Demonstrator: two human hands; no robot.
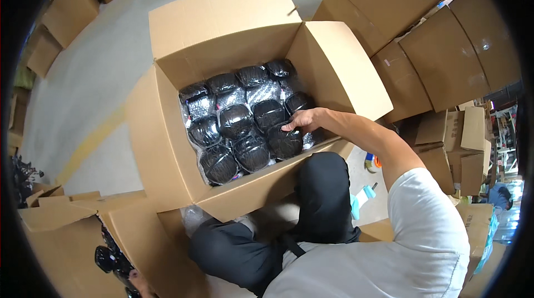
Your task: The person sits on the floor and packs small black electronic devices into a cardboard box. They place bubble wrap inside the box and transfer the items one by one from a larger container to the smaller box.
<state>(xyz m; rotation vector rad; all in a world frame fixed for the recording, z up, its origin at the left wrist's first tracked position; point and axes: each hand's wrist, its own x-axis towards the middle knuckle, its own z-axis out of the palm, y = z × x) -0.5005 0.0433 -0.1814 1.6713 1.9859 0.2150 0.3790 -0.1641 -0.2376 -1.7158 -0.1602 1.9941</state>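
Observation:
A large open cardboard box (211, 47) stands before me, with rows of black, rounded, plastic-wrapped items in it. My right hand (302, 120) reaches over its right side, closed on one black wrapped item (285, 142) in the row nearest me, thumb on top. Beside it are a second wrapped item (251, 152) and one more (219, 163) at the near left. Clear bubble wrap (262, 93) shows between the rows. At the lower left my left hand (142, 284) is partly in view, its fingers hidden, next to shiny black wrapped things (105, 258) in another carton (61, 248).
Stacked closed cartons (445, 47) rise at the right, with an open carton (467, 142) below them. More boxes (69, 8) line the far left. A turquoise tool (362, 198) and a roll of tape (377, 162) lie on the floor by my right knee.

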